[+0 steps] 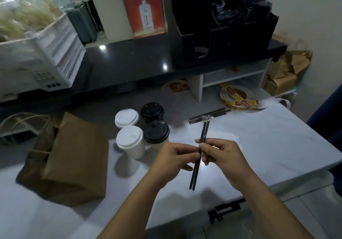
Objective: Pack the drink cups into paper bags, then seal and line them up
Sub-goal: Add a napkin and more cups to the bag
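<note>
Drink cups: four lidded cups are standing in a tight cluster on the white table [268, 146], just beyond the left hand. Two are wearing white lids [126, 118] [130, 140] and two black lids [152, 111] [156, 132].
Paper bag: a brown paper bag [74, 157] is sitting on the table to the left of the cups and apart from them. Its twine handles [24, 118] are showing at its far left side.
Black straws: two thin black straws [204, 133] are being held side by side above the table, running from near the person up and slightly right.
Left hand: the left hand [175, 157] is pinching the straws near their middle between thumb and fingertips.
Right hand: the right hand [222, 155] is gripping the same pair from the other side with curled fingers, so both hands are meeting at the straws.
Loose straws: a few more wrapped straws [209, 116] are lying across the table just past the held pair's far tips.
Sticker roll: a roll of red-and-yellow stickers [236, 98] is lying beside a small white shelf at the table's far edge.
Counter: a dark counter [129, 63] is running behind the table, carrying a white crate [46, 57], a red poster [142, 7] and a black organiser [222, 35] that is holding dark lids.
Far right: crumpled brown bags [288, 72] are piling up against the wall.
</note>
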